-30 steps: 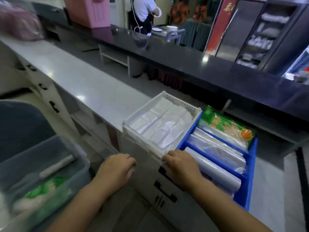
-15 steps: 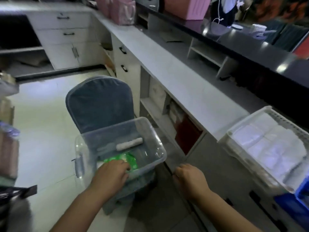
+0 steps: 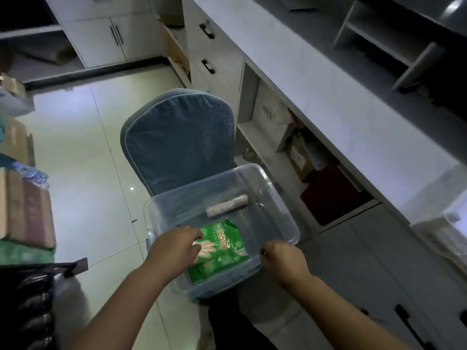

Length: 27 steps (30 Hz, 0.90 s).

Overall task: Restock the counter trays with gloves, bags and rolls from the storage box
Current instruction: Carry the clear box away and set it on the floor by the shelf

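Observation:
A clear plastic storage box (image 3: 278, 198) stands on a blue padded chair (image 3: 177, 137) in front of the white counter (image 3: 341, 102). Inside lie a green pack of gloves (image 3: 222, 248) and, farther back, a white roll (image 3: 227, 204). My left hand (image 3: 174, 248) reaches into the box, its fingers curled onto the left side of the green pack. With curled fingers, my right hand (image 3: 283, 263) sits at the box's near right corner, on the rim. A corner of the white counter tray (image 3: 444, 223) shows at the right edge.
Open shelves under the counter (image 3: 303, 152) hold boxes and a dark red item. Drawer fronts with black handles (image 3: 208, 31) run along the counter. Stacked cartons (image 3: 22, 205) and a black bag (image 3: 27, 311) stand on the tiled floor at the left.
My view has swung from the counter trays down to the storage box. My left hand went into the box onto the green pack; my right hand came to the box's corner.

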Tool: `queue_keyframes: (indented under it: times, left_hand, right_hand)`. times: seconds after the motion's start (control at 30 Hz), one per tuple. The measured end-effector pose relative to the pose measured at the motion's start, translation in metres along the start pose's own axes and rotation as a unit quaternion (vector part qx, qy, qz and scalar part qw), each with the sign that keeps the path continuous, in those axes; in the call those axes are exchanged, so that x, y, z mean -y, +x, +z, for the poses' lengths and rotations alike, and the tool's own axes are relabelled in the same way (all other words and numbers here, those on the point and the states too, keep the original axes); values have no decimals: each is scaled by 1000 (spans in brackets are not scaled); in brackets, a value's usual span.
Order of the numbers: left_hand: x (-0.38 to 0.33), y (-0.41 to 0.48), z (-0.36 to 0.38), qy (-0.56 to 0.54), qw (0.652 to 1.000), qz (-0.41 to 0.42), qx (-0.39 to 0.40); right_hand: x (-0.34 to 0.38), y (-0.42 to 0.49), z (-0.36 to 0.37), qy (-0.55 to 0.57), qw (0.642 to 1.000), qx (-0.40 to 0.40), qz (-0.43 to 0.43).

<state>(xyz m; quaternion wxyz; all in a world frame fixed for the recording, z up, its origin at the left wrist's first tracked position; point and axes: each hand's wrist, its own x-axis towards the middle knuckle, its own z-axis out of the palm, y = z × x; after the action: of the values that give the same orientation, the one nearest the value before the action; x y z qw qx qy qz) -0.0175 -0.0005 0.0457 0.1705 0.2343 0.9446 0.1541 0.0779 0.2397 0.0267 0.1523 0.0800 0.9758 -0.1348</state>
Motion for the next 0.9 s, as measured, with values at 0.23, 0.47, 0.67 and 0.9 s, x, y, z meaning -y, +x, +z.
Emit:
queue_keyframes:
  times: [0.23, 0.47, 0.67, 0.9]
  left_hand:
    - [33, 66, -19, 45, 998, -39, 25]
    - [46, 134, -27, 74, 996, -35, 45]
    - [57, 185, -16, 127, 983, 58, 120]
    - [88, 234, 4, 144, 956, 164, 196]
  right_hand:
    - [10, 89, 14, 7, 999, 37, -11]
    - [2, 120, 20, 25, 996, 80, 32]
    - [5, 109, 39, 49, 985, 99, 133]
    - [43, 81, 72, 102, 932, 96, 334]
